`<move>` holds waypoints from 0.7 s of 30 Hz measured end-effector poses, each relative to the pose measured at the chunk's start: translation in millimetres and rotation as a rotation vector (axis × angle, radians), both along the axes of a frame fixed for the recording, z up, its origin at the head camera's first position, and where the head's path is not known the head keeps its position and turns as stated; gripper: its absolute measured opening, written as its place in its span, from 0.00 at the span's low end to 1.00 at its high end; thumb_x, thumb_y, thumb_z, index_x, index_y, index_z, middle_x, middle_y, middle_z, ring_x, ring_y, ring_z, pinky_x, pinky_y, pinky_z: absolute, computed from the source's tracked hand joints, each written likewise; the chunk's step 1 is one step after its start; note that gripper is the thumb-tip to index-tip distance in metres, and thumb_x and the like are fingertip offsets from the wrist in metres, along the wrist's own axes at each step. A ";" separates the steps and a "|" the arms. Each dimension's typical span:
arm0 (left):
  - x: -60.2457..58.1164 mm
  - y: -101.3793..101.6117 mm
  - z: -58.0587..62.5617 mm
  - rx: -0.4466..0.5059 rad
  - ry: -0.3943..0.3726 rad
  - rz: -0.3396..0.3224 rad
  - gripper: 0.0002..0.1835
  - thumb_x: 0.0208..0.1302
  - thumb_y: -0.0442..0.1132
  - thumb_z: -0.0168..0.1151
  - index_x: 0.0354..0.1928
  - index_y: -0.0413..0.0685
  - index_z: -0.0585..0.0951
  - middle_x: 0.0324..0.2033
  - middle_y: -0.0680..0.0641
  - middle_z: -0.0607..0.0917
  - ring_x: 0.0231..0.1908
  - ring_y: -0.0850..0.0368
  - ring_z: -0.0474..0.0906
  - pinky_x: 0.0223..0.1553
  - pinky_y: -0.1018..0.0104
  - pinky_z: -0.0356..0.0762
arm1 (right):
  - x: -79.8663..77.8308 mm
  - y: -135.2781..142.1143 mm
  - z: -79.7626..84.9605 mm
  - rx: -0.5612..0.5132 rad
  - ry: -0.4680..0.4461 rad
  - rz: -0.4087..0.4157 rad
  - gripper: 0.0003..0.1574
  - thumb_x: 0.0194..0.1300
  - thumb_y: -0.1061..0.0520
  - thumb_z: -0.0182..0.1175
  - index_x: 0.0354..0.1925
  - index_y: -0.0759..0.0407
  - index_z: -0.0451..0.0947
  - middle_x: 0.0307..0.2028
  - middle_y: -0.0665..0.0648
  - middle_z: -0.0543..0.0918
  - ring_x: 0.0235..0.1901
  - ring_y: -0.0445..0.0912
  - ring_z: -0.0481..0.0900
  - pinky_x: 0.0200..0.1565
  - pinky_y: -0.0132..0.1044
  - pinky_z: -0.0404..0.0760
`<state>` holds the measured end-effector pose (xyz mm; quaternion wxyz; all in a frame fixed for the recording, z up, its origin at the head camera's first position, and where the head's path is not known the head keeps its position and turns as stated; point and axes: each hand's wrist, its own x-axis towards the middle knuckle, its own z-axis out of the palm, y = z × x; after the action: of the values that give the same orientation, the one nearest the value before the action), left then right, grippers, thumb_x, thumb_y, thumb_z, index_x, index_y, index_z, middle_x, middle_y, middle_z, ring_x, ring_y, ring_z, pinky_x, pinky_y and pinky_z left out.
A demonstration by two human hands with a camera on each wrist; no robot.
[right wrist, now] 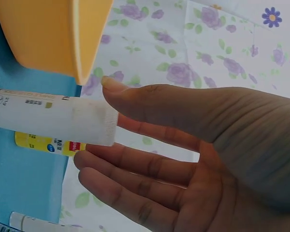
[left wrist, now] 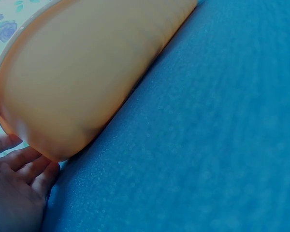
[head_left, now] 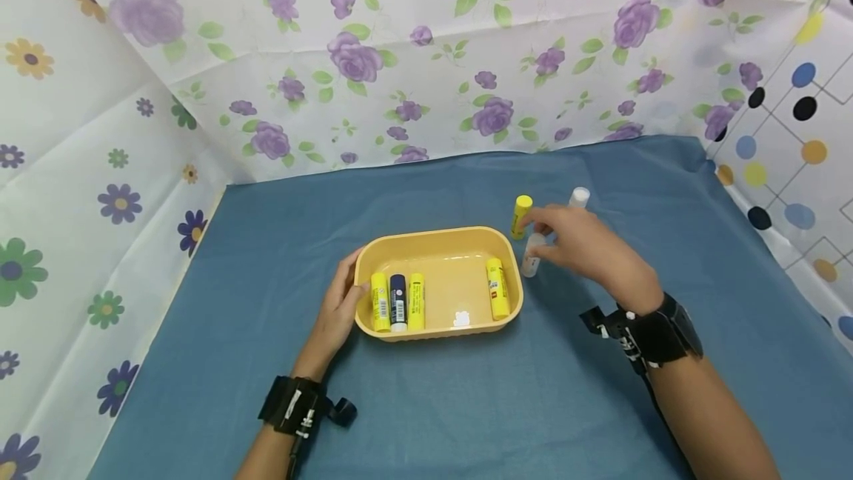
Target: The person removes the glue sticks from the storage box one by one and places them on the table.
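Note:
My left hand point(head_left: 338, 306) grips the left end of a yellow plastic basket point(head_left: 440, 234), thumb over the rim and fingers along the outside wall. Inside lie two yellow glue sticks point(head_left: 380, 302) and a dark blue one point(head_left: 397, 301) at the left, with another yellow glue stick point(head_left: 497, 289) at the right. Beyond the basket's right end, my right hand point(head_left: 580, 243) is around the top of an upright white glue stick point(right wrist: 53, 113). Its thumb is right by the cap, the other fingers extended behind. A standing yellow glue stick point(head_left: 520, 217) is close to the index finger.
Another white glue stick point(head_left: 579, 198) stands behind the right hand, partly hidden by it. Blue cloth point(head_left: 426, 398) covers the table. Flower-patterned sheets point(head_left: 373, 58) rise at the back and left, and a dotted sheet point(head_left: 800, 169) at the right.

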<state>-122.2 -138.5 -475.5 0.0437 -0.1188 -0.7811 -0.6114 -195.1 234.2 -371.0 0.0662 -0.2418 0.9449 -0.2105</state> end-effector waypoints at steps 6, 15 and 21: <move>-1.4 -1.4 -5.0 -0.002 0.006 0.002 0.30 0.75 0.29 0.43 0.77 0.46 0.56 0.72 0.38 0.62 0.69 0.41 0.63 0.60 0.68 0.67 | 6.6 -0.6 4.8 -0.024 0.052 0.015 0.29 0.62 0.52 0.68 0.61 0.52 0.76 0.51 0.59 0.79 0.50 0.54 0.77 0.45 0.48 0.79; -7.7 -8.5 -22.2 -0.003 0.024 0.008 0.29 0.77 0.36 0.44 0.77 0.56 0.56 0.73 0.45 0.62 0.69 0.47 0.64 0.61 0.68 0.67 | 15.2 -25.0 5.2 -0.127 0.102 0.177 0.29 0.63 0.51 0.67 0.61 0.55 0.77 0.57 0.58 0.79 0.54 0.52 0.78 0.49 0.47 0.79; -7.0 -7.1 -21.8 0.006 0.010 0.005 0.29 0.77 0.36 0.44 0.77 0.57 0.57 0.73 0.45 0.62 0.69 0.48 0.63 0.61 0.66 0.67 | 19.8 -39.5 -4.9 -0.095 0.068 0.196 0.27 0.62 0.51 0.67 0.60 0.53 0.78 0.54 0.56 0.80 0.50 0.49 0.79 0.44 0.42 0.80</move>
<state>-129.2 -145.6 -497.3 0.0493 -0.1196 -0.7794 -0.6130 -175.3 194.7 -375.8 0.0428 -0.3431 0.9074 -0.2390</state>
